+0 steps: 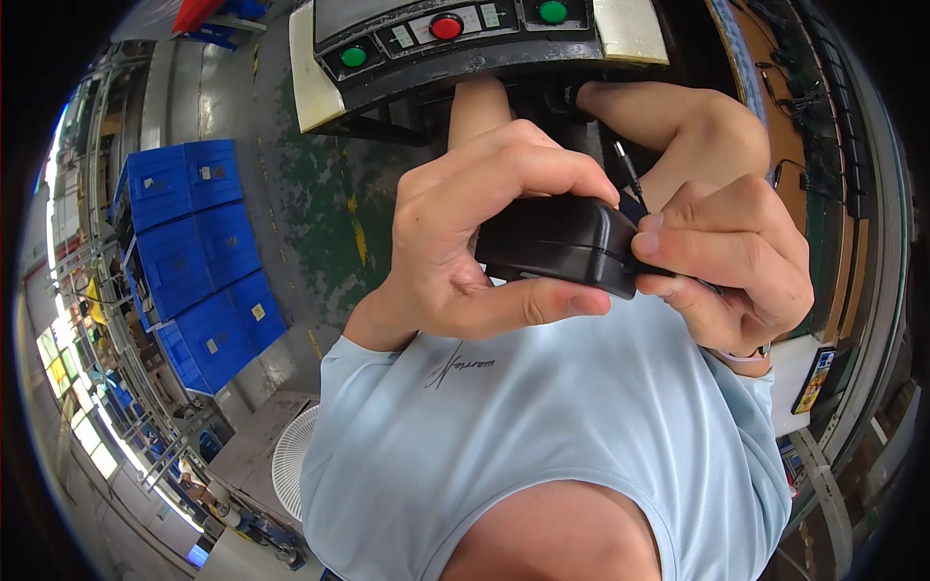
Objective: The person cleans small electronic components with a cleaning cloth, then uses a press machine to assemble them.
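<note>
A black power adapter [557,242] with rounded edges is held up in front of my chest. My left hand [441,232] is closed round its housing, fingers over the top and thumb along the near lower edge. At the adapter's right end, my right hand [746,257] pinches the black cable close to where it meets the housing, with its fingertips nearly touching the case. A thin barrel plug [625,160] on a black lead sticks up between the two hands. Part of the cable is hidden behind my right fingers.
Ahead stands a machine panel [402,63] with a red button [446,26] and green buttons [353,56]. Blue bins [189,228] are stacked at left; a white fan [294,463] stands lower left. Along the right runs a bench [790,208] with black cables.
</note>
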A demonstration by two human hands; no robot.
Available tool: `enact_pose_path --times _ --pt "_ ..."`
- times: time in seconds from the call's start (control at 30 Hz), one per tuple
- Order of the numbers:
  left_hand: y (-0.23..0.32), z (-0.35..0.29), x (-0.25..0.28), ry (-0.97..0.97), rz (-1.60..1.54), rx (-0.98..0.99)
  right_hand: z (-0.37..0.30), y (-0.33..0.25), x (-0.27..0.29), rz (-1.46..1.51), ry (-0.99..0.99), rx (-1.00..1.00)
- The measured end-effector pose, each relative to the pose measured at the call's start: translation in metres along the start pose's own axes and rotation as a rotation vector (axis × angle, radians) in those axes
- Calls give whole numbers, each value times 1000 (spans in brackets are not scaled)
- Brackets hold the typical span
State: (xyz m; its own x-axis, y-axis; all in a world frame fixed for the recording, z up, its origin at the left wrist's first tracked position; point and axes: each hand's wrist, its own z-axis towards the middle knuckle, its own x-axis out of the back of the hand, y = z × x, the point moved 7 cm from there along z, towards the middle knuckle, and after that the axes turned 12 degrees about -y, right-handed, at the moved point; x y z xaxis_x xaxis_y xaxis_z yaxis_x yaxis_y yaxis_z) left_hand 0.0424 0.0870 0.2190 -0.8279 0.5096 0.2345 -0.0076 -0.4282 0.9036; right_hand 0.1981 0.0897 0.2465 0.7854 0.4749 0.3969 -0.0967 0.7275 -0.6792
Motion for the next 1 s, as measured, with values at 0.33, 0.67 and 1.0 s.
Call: enact_pose_path --times 0.33,0.67,1.0 --pt "1 -2 0 -8 38 8 -6 10 -6 107 -20 -23" --pt "23 -3 -1 41 320 -335 2 9 -14 108 12 -113" --pt "17 -8 -6 241 204 -349 3 9 -15 139 -71 -68"
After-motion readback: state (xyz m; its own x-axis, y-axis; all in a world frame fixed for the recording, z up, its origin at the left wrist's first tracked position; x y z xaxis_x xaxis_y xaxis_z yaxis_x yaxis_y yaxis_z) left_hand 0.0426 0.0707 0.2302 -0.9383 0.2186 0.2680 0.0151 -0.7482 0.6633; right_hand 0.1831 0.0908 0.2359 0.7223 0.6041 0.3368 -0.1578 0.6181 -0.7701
